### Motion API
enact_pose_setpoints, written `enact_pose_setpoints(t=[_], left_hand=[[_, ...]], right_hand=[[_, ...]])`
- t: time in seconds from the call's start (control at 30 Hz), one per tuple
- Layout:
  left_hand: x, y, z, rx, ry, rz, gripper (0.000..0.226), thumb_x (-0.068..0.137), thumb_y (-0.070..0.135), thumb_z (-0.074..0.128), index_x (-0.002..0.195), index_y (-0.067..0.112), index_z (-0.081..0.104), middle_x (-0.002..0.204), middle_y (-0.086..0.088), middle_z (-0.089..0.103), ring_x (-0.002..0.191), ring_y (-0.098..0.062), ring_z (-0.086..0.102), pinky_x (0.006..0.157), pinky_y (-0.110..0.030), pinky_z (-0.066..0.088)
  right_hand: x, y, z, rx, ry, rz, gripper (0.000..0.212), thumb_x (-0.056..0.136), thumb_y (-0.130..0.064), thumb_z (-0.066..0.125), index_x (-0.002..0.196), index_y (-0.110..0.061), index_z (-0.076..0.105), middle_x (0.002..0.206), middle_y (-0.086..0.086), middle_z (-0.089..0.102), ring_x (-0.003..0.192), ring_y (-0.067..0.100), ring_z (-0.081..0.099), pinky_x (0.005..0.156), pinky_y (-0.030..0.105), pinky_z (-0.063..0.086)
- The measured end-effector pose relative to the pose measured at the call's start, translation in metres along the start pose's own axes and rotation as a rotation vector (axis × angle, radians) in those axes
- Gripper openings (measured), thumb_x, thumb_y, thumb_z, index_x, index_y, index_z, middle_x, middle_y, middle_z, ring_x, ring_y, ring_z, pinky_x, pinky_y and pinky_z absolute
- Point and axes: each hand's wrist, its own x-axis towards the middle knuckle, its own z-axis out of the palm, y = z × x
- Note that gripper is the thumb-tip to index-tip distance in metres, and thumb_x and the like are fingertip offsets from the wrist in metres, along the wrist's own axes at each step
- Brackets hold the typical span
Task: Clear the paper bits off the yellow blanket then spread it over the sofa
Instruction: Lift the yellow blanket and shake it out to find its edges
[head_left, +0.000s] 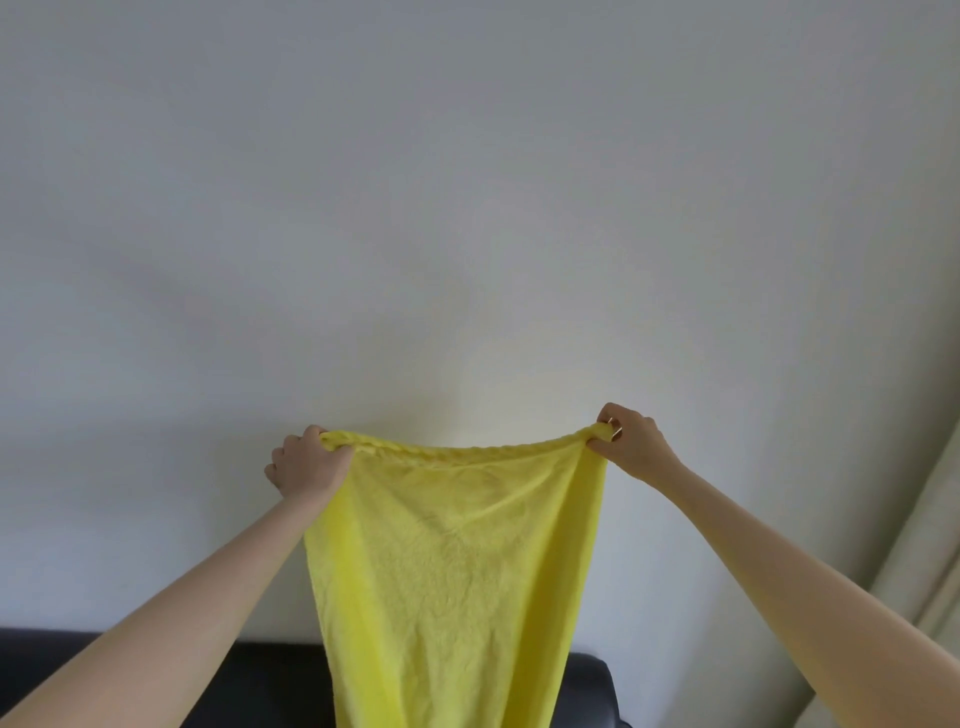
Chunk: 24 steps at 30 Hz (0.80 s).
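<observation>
Yellow fleece fills the lower middle of our head view: the soft yellow plush blanket (457, 571) hangs in the air, held up in front of a plain, smooth off-white wall (467, 182). Its pile looks nubbly and towel-like, with fine crinkles running down from the two held corners. Along the top the cloth is bunched into a rope-like roll that sags in a shallow curve between our hands. Below that it drops as a long panel, narrowing a little toward the bottom edge of the view, where it passes out of sight.

Our left hand (306, 462) grips the top left corner, fingers curled tightly round the gathered fabric, knuckles toward the wall. Our right hand (626, 436) pinches the top right corner, thumb and fingers closed on a small wad of the fleece. Both bare forearms reach upward from the lower corners of the view, well apart, so that the upper edge is stretched between them.

Behind the hanging cloth, at the bottom, the dark, smooth-skinned sofa (270, 680) shows its rounded back edge; it looks like leather, though we cannot tell for sure. The blanket hangs in front of it, and whether it touches is hidden. On the far right a pale beige curtain (919, 571) falls in soft vertical folds.
</observation>
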Motion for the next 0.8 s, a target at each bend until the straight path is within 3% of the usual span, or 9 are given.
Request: enact_pose_setpoints(t=[0.07, 0.2, 0.3, 0.53, 0.67, 0.8], left_hand=[[-0.005, -0.002, 0.001, 0.008, -0.004, -0.042, 0.043, 0.086, 0.035, 0.052, 0.125, 0.017, 0.051, 0.124, -0.017, 0.048, 0.12, -0.035, 0.039, 0.1, -0.042, 0.028], [-0.005, -0.014, 0.002, 0.012, -0.006, -0.093, 0.042, 0.089, 0.034, 0.049, 0.128, 0.019, 0.05, 0.127, -0.017, 0.043, 0.12, -0.034, 0.035, 0.1, -0.041, 0.025], [-0.006, -0.021, 0.004, 0.039, -0.013, -0.108, 0.041, 0.09, 0.031, 0.048, 0.129, 0.019, 0.049, 0.127, -0.017, 0.042, 0.119, -0.034, 0.035, 0.099, -0.041, 0.026], [-0.011, -0.021, 0.005, 0.122, -0.057, -0.111, 0.041, 0.093, 0.032, 0.044, 0.131, 0.017, 0.047, 0.131, -0.017, 0.043, 0.121, -0.035, 0.035, 0.1, -0.039, 0.027], [-0.013, -0.023, 0.003, 0.169, -0.077, -0.095, 0.042, 0.094, 0.031, 0.043, 0.133, 0.016, 0.046, 0.132, -0.017, 0.044, 0.121, -0.035, 0.036, 0.099, -0.039, 0.028], [-0.017, -0.028, 0.004, 0.226, -0.082, -0.054, 0.043, 0.095, 0.033, 0.044, 0.134, 0.017, 0.046, 0.131, -0.016, 0.046, 0.121, -0.035, 0.038, 0.099, -0.038, 0.029]], right_hand=[[0.001, -0.002, 0.002, 0.025, -0.085, 0.006, 0.005, 0.083, -0.018, 0.061, 0.082, -0.02, 0.057, 0.08, 0.006, 0.065, 0.074, 0.023, 0.058, 0.058, 0.027, 0.042], [-0.003, -0.003, -0.003, -0.08, -0.34, -0.024, 0.011, 0.086, -0.015, 0.061, 0.078, -0.022, 0.062, 0.073, 0.001, 0.07, 0.077, 0.016, 0.066, 0.068, 0.028, 0.048], [-0.009, -0.001, -0.003, -0.127, -0.424, -0.037, 0.014, 0.083, -0.013, 0.066, 0.075, -0.023, 0.062, 0.07, 0.0, 0.07, 0.071, 0.009, 0.066, 0.065, 0.023, 0.045], [-0.008, -0.004, 0.011, -0.148, -0.345, -0.083, 0.033, 0.075, -0.004, 0.074, 0.061, -0.026, 0.053, 0.07, -0.005, 0.064, 0.071, 0.014, 0.058, 0.063, 0.024, 0.043], [-0.008, -0.006, 0.012, -0.144, -0.234, -0.083, 0.023, 0.073, -0.008, 0.078, 0.07, -0.017, 0.058, 0.073, -0.003, 0.062, 0.067, 0.009, 0.055, 0.054, 0.017, 0.038], [-0.008, -0.007, 0.008, -0.075, -0.125, -0.103, 0.032, 0.068, -0.006, 0.08, 0.065, -0.019, 0.05, 0.073, 0.0, 0.06, 0.067, 0.016, 0.055, 0.054, 0.023, 0.04]])
